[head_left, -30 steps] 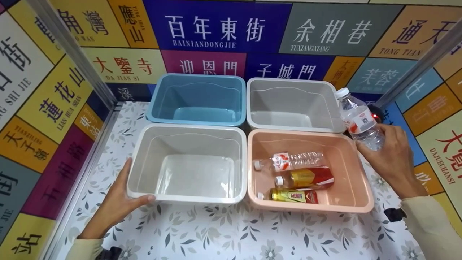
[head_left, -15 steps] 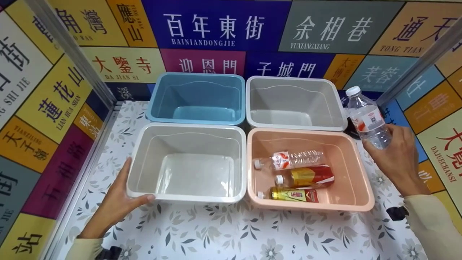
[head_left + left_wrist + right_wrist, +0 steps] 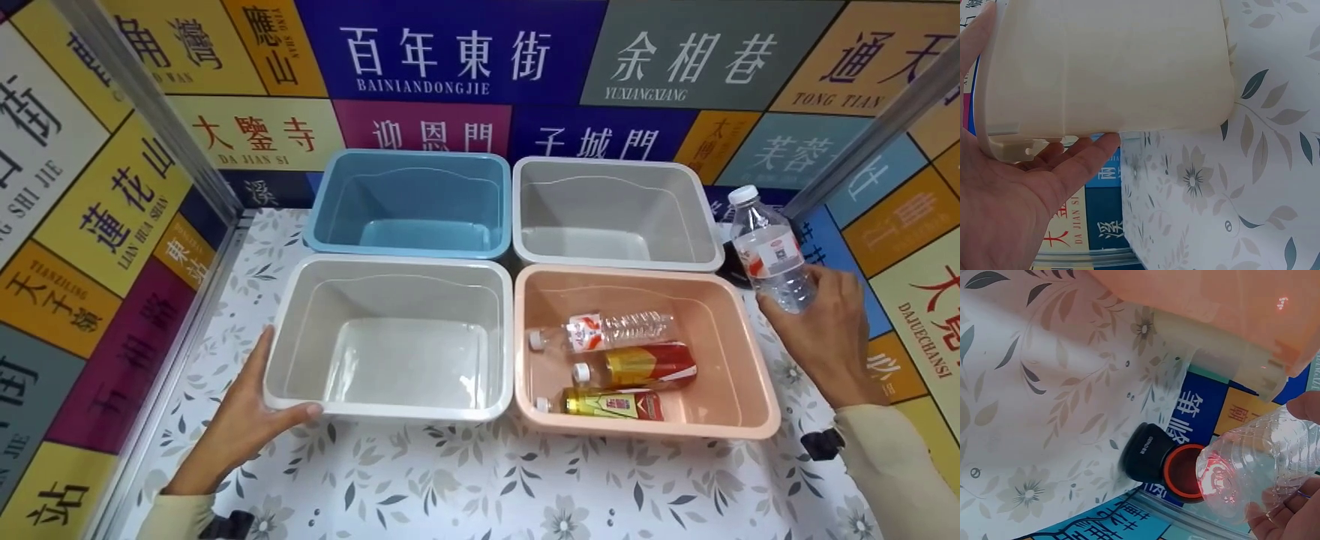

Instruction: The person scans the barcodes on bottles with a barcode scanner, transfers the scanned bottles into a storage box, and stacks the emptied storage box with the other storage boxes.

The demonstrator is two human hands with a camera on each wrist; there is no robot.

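In my right hand (image 3: 825,330) is a clear plastic bottle (image 3: 766,247) with a white cap and a red-and-white label, gripped near its base and tilted cap-up. It is held to the right of the peach bin (image 3: 720,352). In the right wrist view the bottle's base faces a black barcode scanner (image 3: 1185,471) with an orange ring, and red light falls on the plastic. My left hand (image 3: 236,420) rests spread on the corner of the front-left white bin (image 3: 390,412), thumb along the front, fingers straight against the left side.
The peach bin contains a clear bottle (image 3: 585,332), a red-and-yellow bottle (image 3: 649,367) and a yellow-labelled bottle (image 3: 611,405). Behind stand a blue bin (image 3: 412,191) and a grey bin (image 3: 615,195). Printed panels wall in the leaf-patterned tabletop (image 3: 450,480).
My right hand first moved the clear bottle slightly right, away from the bins. Over the last half second it has shifted only a little. My left hand has stayed at the white bin's corner.
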